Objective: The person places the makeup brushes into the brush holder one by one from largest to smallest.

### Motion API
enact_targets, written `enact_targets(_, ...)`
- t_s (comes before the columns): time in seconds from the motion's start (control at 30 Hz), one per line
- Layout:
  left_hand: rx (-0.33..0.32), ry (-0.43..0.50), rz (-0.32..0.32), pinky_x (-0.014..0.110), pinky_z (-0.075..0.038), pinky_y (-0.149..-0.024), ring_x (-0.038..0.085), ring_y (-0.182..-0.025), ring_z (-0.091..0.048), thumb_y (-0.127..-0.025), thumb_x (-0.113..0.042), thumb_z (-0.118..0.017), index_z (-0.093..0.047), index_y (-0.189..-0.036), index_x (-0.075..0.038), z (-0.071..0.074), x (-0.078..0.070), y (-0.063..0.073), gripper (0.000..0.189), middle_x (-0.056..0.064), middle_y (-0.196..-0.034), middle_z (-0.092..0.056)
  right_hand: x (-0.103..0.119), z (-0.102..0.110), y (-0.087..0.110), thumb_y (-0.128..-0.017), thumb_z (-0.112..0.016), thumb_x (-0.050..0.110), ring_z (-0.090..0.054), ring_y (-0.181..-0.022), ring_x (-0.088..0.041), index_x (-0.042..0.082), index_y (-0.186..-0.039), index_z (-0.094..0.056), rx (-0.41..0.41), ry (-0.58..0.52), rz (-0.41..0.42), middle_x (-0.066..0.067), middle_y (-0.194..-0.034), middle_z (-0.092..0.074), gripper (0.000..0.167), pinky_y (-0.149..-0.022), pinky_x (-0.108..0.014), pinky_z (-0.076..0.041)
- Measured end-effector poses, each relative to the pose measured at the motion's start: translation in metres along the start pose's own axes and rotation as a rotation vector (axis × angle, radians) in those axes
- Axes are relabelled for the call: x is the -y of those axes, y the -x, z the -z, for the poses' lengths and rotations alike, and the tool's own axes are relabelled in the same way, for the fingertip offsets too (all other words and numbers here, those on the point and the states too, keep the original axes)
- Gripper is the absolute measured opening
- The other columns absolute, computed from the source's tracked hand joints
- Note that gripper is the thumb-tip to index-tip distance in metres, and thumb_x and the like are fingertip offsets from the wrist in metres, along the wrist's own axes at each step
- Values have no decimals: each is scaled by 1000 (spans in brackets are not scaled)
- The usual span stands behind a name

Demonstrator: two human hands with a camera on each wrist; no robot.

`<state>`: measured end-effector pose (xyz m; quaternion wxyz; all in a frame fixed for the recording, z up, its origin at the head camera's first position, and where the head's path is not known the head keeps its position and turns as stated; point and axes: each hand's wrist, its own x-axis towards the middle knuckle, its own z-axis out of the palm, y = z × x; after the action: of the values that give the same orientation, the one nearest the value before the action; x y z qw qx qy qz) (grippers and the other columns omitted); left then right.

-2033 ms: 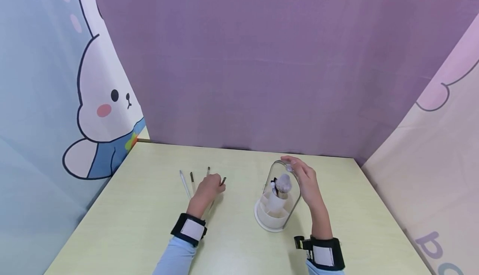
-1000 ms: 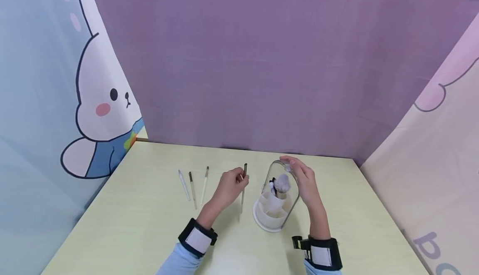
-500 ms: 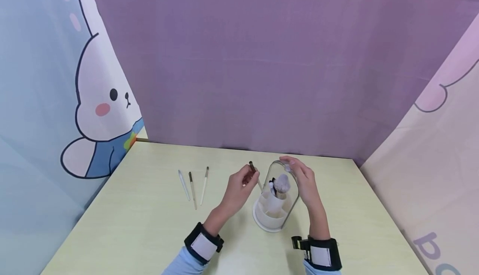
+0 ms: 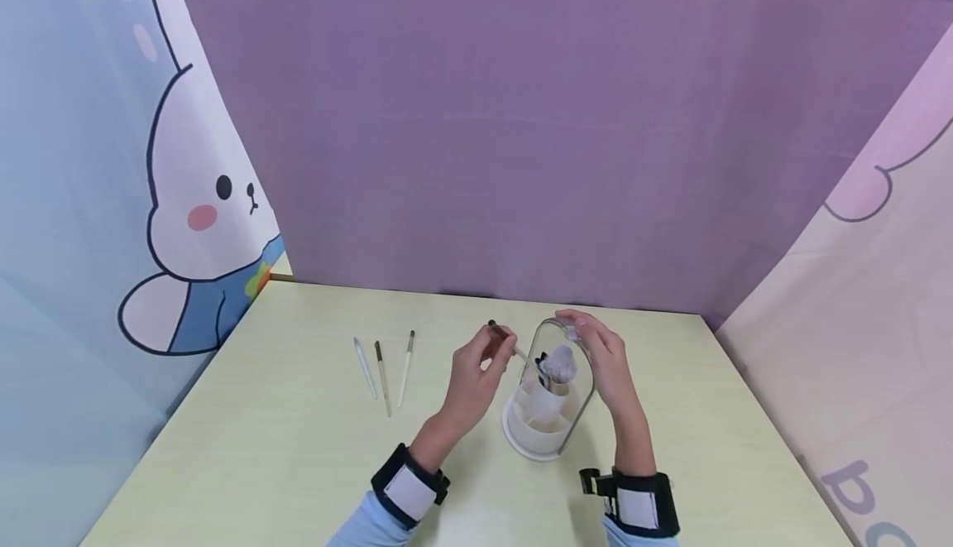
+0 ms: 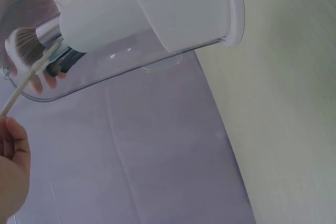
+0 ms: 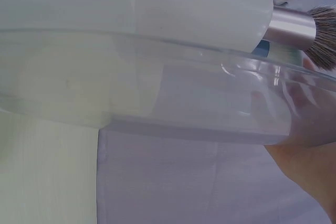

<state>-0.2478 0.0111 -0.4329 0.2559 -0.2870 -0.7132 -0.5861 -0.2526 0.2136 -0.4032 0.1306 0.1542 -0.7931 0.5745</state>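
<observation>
My left hand pinches a thin makeup brush with a pale handle and dark tip. In the head view it slants, dark tip up and away, its pale end toward the middle cup of a white makeup brush holder. A fluffy grey powder brush and darker brushes stand in that cup. My right hand grips the top edge of the holder's clear cover. Through the cover, its fingertips show in the left wrist view. Whether the thin brush's pale end touches the cup is unclear.
Left on the pale table lie a white pen-like stick, a dark-tipped brush and another thin brush. A purple cloth hangs behind the table's far edge.
My left hand has lifted the thin brush off the table and carried it right, up to the holder. The brush has tipped over, pale end toward the cup. My right hand stays on the cover.
</observation>
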Motion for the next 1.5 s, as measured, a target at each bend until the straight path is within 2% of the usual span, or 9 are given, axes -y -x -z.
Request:
enact_targets(0.1,-4,-12,-2,20,-48,-56,12,-63,-55,-94,-20,-50,-57,-100,-13,-2,2,0,12,-1,-80,-61,-1,0,-1,-99,-35,37,-50,-119,-12,12,-120,-59,-8,5,9,-6,-125,-58,40,-104,-46,-32)
enact_targets(0.2,25,-63,11,19,-46,-56,5,-64,-53,-94,-25,-51,-59,-100,-15,-4,5,1,14,-5,-80,-61,0,0,0,-99,-35,37,-50,-118,-11,11,-120,-59,-9,3,10,-6,-124,-58,41,-104,-47,-32)
enact_targets(0.43,179,-165,50,16,-40,-51,1,-59,-44,-95,-31,-47,-59,-97,-15,-7,9,6,19,-8,-70,-52,6,1,0,-99,-36,32,-51,-117,-12,11,-119,-59,-5,4,-9,-5,-123,-59,37,-103,-44,-32)
enact_targets(0.63,289,-243,74,16,-33,-46,2,-53,-39,-95,-28,-48,-58,-95,-15,-9,9,8,16,-9,-62,-44,22,-1,3,-100,-34,21,-50,-118,-19,2,-120,-56,0,9,-6,-13,-124,-57,35,-103,-47,-33)
enact_targets(0.83,384,-283,148,15,-33,-46,3,-54,-38,-96,-29,-47,-53,-89,-16,-12,9,10,15,-8,-63,-43,29,-2,5,-101,-33,21,-50,-118,-19,-1,-121,-55,-2,22,-12,-16,-124,-56,37,-102,-47,-34)
enact_targets(0.97,406,-276,168,16,-32,-45,3,-54,-38,-96,-28,-47,-51,-87,-17,-13,11,11,15,-7,-63,-43,30,-2,4,-101,-33,21,-51,-118,-19,-1,-121,-55,1,20,-10,-16,-124,-56,37,-102,-48,-33)
enact_targets(1.2,469,-301,166,17,-31,-44,1,-51,-37,-97,-29,-43,-50,-89,-17,-18,15,11,16,-8,-61,-42,30,-1,4,-100,-33,22,-51,-114,-7,1,-120,-56,-4,17,-16,-15,-124,-57,37,-102,-47,-33)
enact_targets(1.5,514,-344,197,17,-30,-42,1,-50,-37,-95,-28,-46,-51,-94,-17,-20,16,13,12,-9,-60,-41,26,-2,5,-100,-33,22,-50,-117,-12,1,-120,-56,2,6,-16,-14,-125,-56,37,-103,-47,-33)
